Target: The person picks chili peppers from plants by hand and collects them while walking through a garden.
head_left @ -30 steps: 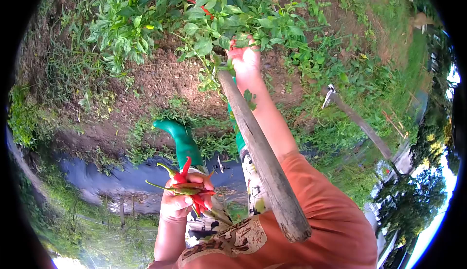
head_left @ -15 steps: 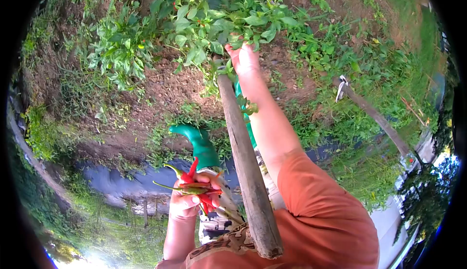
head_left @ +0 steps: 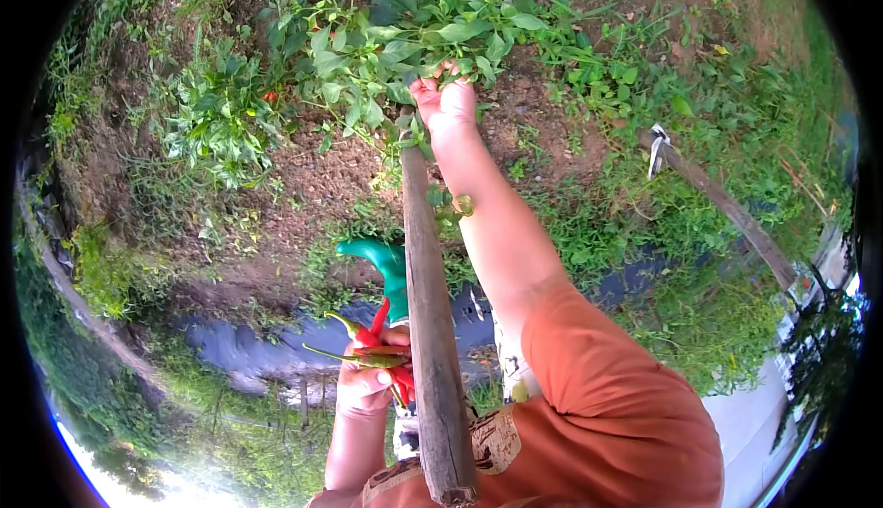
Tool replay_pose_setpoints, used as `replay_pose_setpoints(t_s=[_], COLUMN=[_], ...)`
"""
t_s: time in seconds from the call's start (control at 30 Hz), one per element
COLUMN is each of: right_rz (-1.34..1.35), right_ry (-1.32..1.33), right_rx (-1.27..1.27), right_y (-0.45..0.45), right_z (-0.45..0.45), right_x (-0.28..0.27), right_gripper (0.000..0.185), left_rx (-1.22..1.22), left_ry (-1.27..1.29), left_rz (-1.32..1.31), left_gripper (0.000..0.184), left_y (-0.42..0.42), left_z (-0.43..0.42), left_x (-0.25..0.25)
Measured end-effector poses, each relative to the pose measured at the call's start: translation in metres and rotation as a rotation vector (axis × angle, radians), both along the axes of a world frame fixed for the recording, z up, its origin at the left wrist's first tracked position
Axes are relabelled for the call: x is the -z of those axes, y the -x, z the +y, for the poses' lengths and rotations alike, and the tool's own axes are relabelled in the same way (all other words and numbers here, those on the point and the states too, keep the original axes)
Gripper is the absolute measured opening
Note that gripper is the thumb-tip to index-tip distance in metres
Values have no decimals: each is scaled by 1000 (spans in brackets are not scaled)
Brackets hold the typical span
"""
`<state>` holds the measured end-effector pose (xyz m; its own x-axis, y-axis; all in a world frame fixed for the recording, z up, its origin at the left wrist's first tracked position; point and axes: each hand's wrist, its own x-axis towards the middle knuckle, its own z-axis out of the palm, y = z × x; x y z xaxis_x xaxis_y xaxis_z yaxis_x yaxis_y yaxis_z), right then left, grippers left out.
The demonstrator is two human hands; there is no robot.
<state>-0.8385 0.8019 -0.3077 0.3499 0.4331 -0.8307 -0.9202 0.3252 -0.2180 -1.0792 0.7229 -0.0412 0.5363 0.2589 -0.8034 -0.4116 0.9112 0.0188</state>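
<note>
Stretches the right arm almost straight toward the far side, putting the right hand (head_left: 445, 103) in at the near edge of a pepper plant (head_left: 405, 39). Curls those fingers among the leaves, too hidden to tell whether closed on anything. Holds the left hand (head_left: 363, 387) nearer and to the left, forearm pointing far, fingers and thumb gripping a bunch of peppers (head_left: 371, 338) just left of a wooden pole (head_left: 430, 342). Lays a green pepper (head_left: 379, 360) crosswise in the bunch, long axis left to right, thin stem toward the left and slightly far. Points one red tip far, leaning right, and angles other red peppers near and right, partly behind the pole, itself lying near to far.
</note>
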Motion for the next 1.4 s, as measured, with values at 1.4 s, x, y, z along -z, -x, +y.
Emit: replay_pose_setpoints(t_s=[1.4], right_rz=[-593], right_ry=[-211], right_rx=[-747], right_y=[-95], right_z=[-17], right_x=[-79], right_gripper=[29], left_rx=[469], left_ry=[-639], left_rz=[124], left_gripper=[34], left_y=[-207], left_z=[218], left_x=[113])
